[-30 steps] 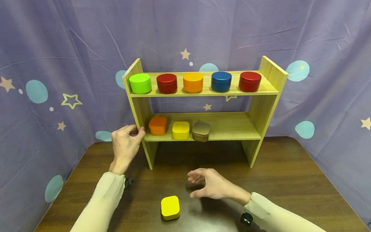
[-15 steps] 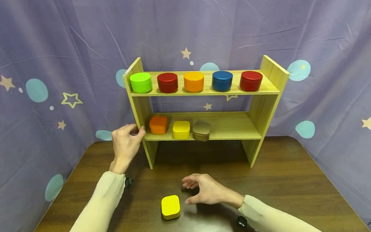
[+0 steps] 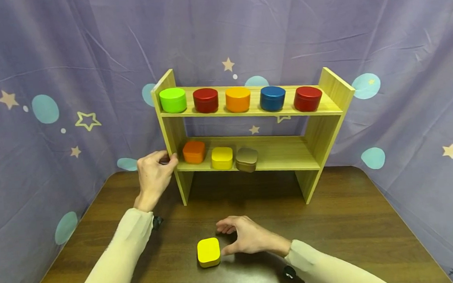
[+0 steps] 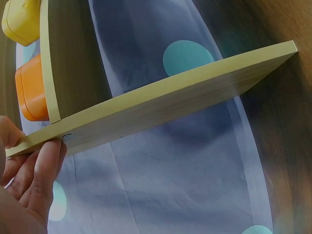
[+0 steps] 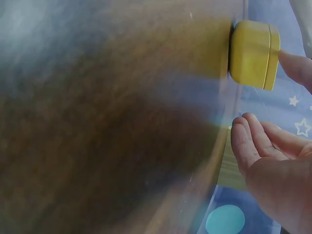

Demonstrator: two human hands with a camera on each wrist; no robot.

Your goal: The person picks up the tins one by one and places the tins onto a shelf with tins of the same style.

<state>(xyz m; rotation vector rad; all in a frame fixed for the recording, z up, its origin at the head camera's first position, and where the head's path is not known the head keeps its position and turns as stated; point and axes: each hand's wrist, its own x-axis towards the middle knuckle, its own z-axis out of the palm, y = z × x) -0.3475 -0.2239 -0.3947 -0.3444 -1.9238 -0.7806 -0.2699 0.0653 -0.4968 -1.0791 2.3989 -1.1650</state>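
My left hand (image 3: 153,179) grips the left side panel of a light wooden shelf (image 3: 279,166); in the left wrist view the thumb is on one face and the fingers (image 4: 46,168) on the other. On the table lies a yellow square tin (image 3: 208,251) with rounded corners. Just right of it is my right hand (image 3: 249,235), thumb and fingers spread apart and holding nothing. In the right wrist view the thumb is close to the lid of the yellow tin (image 5: 253,54); whether it touches, I cannot tell.
The lower board carries an orange square tin (image 3: 194,152), another yellow one (image 3: 222,158) and a bronze one (image 3: 246,160) jutting over the front edge. Round tins, green (image 3: 173,100), red (image 3: 205,101), orange (image 3: 237,99), blue (image 3: 272,99) and red (image 3: 308,99), line the top. A purple curtain (image 3: 85,46) hangs behind.
My right hand has moved left and slightly toward me, closer to the yellow tin on the table. The left hand stays on the shelf's side panel.
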